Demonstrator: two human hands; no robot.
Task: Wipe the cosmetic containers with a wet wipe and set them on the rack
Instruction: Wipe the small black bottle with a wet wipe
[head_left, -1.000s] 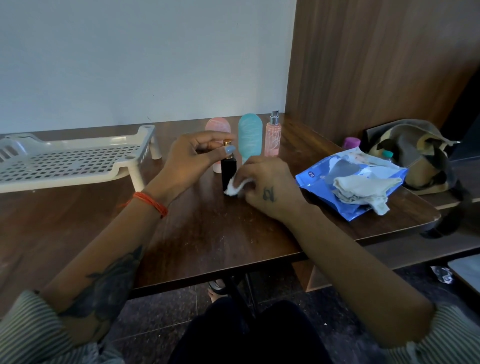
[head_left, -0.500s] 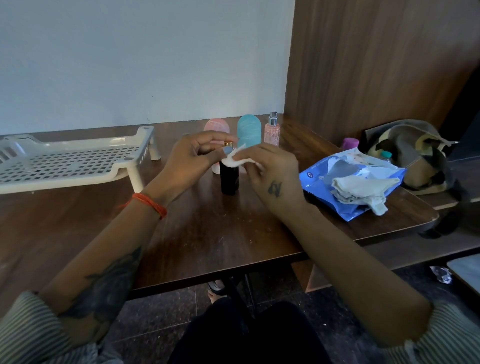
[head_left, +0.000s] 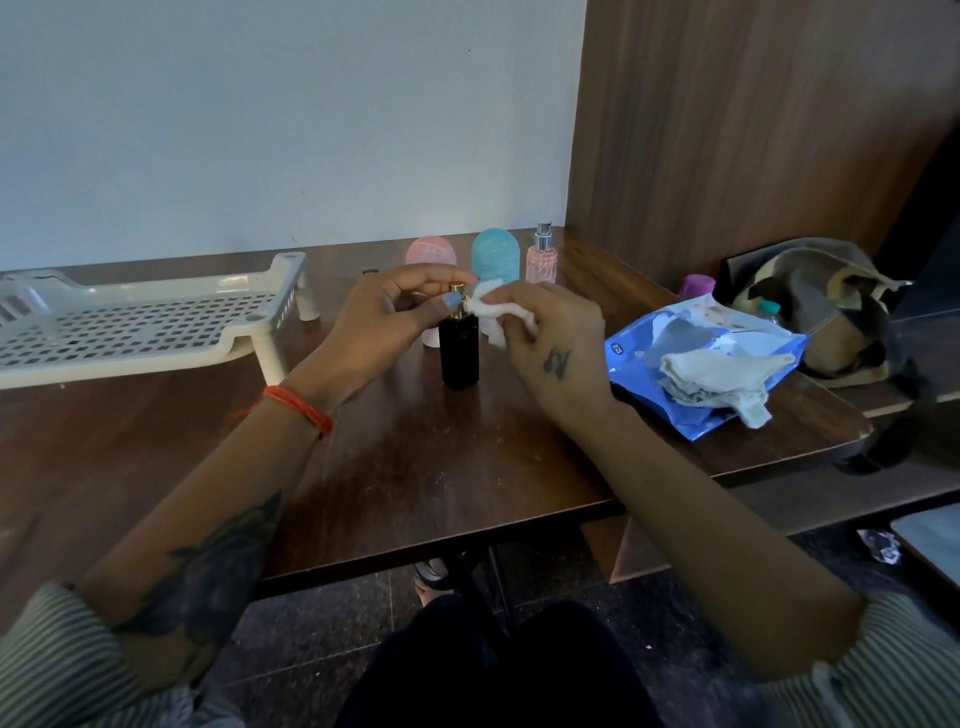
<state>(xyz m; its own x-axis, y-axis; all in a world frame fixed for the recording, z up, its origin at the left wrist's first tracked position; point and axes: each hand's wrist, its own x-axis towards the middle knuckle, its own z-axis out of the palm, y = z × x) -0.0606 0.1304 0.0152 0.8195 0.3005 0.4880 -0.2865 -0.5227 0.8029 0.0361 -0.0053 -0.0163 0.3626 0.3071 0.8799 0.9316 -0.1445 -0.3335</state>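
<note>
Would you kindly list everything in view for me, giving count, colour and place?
black bottle: 1, black with gold top, table centre, upright
wet wipe: 1, white, at the bottle's top
rack: 1, white, table left
capsule containers: 2, pink and blue, behind the bottle
spray bottle: 1, pink, beside the blue one
wipes pack: 1, blue, table right
bag: 1, grey-tan, far right
left hand: holds the bottle's top
right hand: pinches the wipe
</note>
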